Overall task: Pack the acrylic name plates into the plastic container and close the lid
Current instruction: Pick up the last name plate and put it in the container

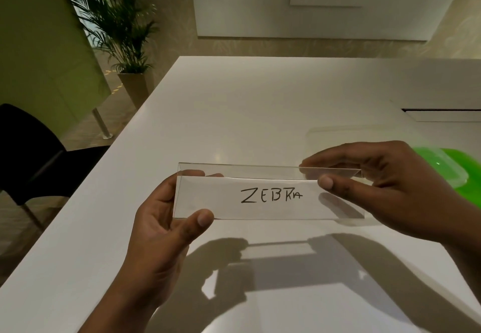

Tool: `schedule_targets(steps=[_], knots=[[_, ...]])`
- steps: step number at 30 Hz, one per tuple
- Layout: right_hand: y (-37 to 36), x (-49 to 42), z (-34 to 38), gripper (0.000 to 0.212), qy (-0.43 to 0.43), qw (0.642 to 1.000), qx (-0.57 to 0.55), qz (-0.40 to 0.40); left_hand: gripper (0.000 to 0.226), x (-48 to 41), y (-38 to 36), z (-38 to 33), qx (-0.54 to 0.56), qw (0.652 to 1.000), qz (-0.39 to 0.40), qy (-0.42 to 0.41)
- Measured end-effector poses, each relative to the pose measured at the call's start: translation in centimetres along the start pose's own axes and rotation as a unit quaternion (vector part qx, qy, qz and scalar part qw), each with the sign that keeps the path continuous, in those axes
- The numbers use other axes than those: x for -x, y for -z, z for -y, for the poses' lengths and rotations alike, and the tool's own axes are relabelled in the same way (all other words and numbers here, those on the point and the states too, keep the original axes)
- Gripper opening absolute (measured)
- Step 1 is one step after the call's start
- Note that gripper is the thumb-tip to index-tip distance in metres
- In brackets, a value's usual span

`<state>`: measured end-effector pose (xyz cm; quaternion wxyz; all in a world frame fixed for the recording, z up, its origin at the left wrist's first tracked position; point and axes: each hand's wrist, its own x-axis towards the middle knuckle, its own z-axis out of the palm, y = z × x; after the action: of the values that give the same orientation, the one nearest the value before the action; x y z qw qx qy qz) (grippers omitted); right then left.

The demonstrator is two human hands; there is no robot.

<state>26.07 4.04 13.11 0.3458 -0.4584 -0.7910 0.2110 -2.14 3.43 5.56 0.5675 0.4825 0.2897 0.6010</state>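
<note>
Held above the white table (pixel 234 114), level and lengthwise between both hands: a clear acrylic name plate (pixel 268 194), its paper insert handwritten "ZEBRA". Left hand (pixel 166 218) at the plate's left end, thumb pressed on the lower front corner, fingers curled behind the upper edge, pinching it. Right hand (pixel 374 184) at the right end, thumb on the front face, fingers folded over the top fold, likewise pinching. Behind the right hand and partly hidden by it, a bright green lid (pixel 447 168) lying on the table, blurred; beyond it a faint clear plastic container (pixel 338 132), outline hard to make out. Dark slot (pixel 442 110) in the tabletop further right. Off the table's left edge, a black chair (pixel 31 155); further back, a potted palm (pixel 122 25) by a green wall (pixel 33 46). Hand shadows on the tabletop below the plate.
</note>
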Motion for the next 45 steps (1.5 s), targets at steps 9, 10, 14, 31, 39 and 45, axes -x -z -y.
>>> schedule_targets(steps=[9,10,14,31,39,45], knots=[[0.2,0.0,0.1,0.029,0.009,1.0,0.023,0.016,0.061,0.1,0.0,0.1,-0.036,0.999,0.001,0.009],[0.3,0.1,0.3,0.035,0.019,0.998,0.045,0.033,0.062,0.1,-0.2,0.1,-0.056,0.998,0.011,0.007],[0.3,0.9,1.1,0.051,0.057,0.987,0.105,0.109,0.06,0.4,-1.5,0.4,-0.112,0.992,0.059,0.003],[4.1,3.5,1.1,0.062,0.089,0.96,0.251,0.082,0.073,-0.5,-7.5,0.9,-0.161,0.975,0.129,-0.084],[10.3,-1.1,-3.1,0.065,0.055,0.928,0.368,0.029,0.065,-3.3,-5.3,4.8,-0.42,0.898,0.112,-0.069],[12.3,-3.0,-10.3,0.061,-0.046,0.924,0.369,0.093,0.068,-3.5,-1.1,10.0,-0.667,0.74,0.083,-0.003]])
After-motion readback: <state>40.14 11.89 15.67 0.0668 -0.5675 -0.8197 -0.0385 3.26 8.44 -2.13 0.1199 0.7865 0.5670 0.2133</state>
